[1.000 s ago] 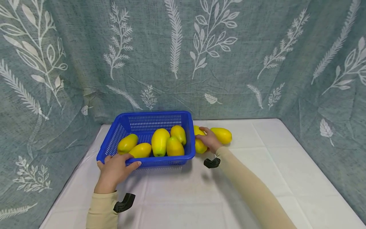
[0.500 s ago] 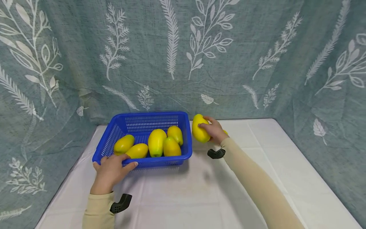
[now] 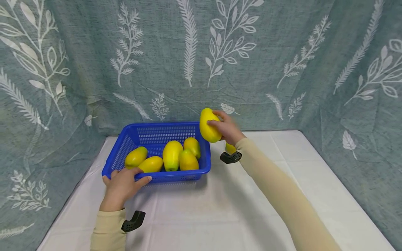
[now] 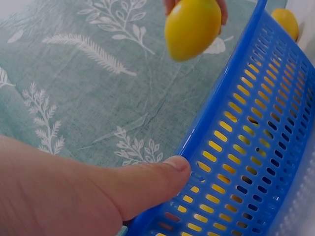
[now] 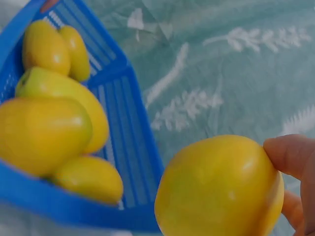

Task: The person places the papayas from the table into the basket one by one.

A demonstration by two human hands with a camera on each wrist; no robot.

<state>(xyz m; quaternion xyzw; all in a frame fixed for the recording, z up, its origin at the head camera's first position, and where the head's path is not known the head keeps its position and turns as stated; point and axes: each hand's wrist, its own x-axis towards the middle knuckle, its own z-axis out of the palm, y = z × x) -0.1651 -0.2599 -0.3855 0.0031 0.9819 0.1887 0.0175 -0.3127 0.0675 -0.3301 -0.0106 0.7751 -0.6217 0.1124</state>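
Note:
A yellow mango [image 3: 209,127] is pinched between the thumb and fingers of my right hand [image 3: 229,128], raised at the right rim of the blue plastic basket [image 3: 176,178]. In the right wrist view this mango [image 5: 216,189] fills the lower middle, beside the basket's wall. My left hand [image 3: 120,188] grips the basket's front rim near the left corner, fingers over the edge and thumb outside. Inside the basket lie several mangoes [image 3: 172,156], yellow with some green tints. Another mango [image 3: 230,148] lies on the table, partly covered by my right wrist.
A white cloth covers the table [image 3: 194,216]. Behind and on both sides hangs a grey-green curtain [image 3: 176,62] with white leaf patterns, close behind the basket's back wall. A black wrist mount [image 3: 230,157] sits on my right wrist, another mount [image 3: 133,221] on the left.
My right hand has picked a mango up from the table right of the basket and carried it up and left to the basket's right rim. My left hand stays on the front rim.

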